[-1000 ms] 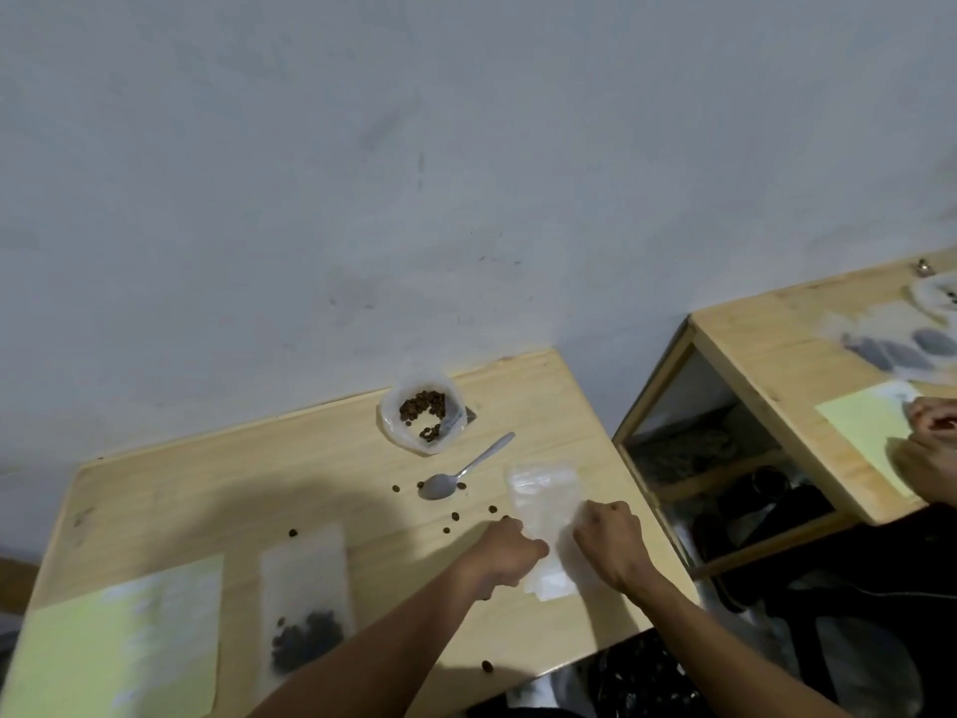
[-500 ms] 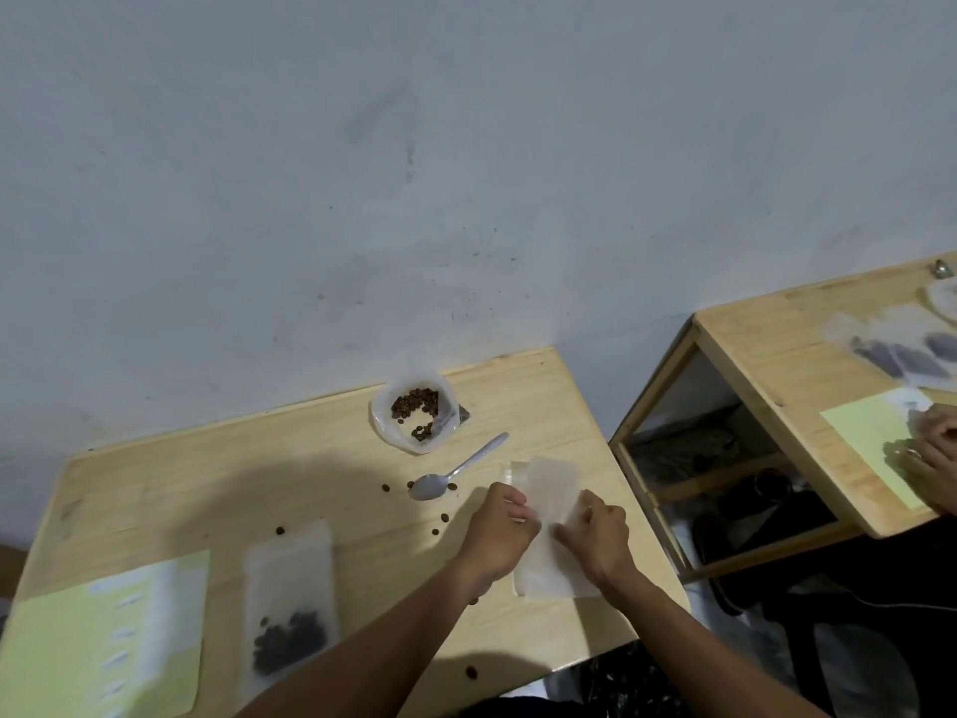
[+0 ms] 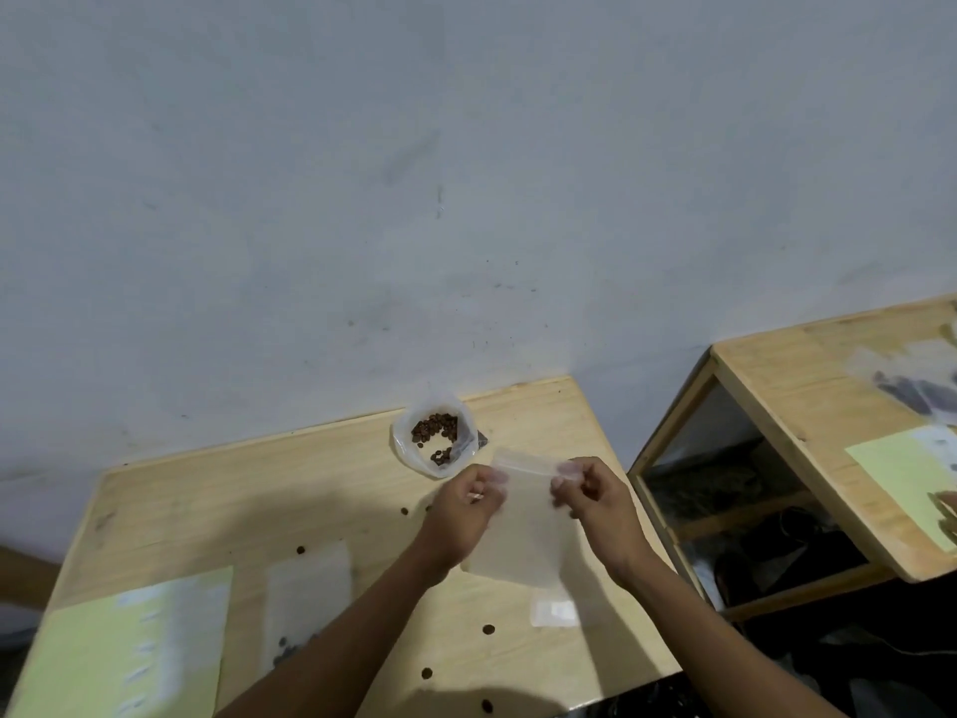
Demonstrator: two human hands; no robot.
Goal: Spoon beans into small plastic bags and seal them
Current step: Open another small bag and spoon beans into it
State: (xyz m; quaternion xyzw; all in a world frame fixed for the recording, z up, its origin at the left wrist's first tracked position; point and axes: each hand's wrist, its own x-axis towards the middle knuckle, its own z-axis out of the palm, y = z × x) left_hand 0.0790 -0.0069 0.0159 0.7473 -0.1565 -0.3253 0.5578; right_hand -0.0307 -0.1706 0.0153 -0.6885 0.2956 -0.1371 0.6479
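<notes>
An empty, translucent small plastic bag hangs upright above the wooden table. My left hand pinches its top left corner and my right hand pinches its top right corner. Just behind the bag sits a white open bag of brown beans. A filled bag with beans at its bottom lies flat at the front left, partly hidden by my left forearm. The spoon is hidden behind my hands.
Loose beans lie scattered on the table. A green sheet covers the front left corner, and a small white slip lies under the bag. At the right stands a second wooden table, where another person's hand rests.
Both hands have lifted the empty bag off the table and now hold it up by its top corners. The view has moved closer and the spoon is now covered.
</notes>
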